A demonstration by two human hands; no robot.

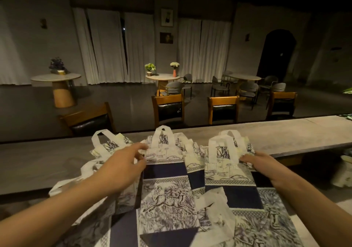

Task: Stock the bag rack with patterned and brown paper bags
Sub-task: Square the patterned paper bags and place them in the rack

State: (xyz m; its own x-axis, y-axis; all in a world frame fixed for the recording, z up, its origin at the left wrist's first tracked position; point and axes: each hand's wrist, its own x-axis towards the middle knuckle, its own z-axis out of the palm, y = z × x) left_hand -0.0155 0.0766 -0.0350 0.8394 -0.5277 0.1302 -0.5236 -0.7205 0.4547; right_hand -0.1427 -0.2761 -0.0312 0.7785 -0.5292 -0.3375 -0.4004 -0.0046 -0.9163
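Note:
Several patterned bags with white handles, navy bands and blue-and-cream animal prints lie overlapping on the grey counter (285, 132). My left hand (123, 163) pinches the top left edge of the middle patterned bag (165, 189). At the right, my right hand (261, 161) grips the top right edge of another patterned bag (228, 168). More bags spread out to the left (106, 145) and toward the near edge. No brown bags or rack are in view.
Beyond the counter stand wooden chairs (167, 107) with dark seats, round tables (162, 77) with flower vases, grey chairs and white curtains in a dim room. A pale bag-like object (344, 170) sits below the counter at the right.

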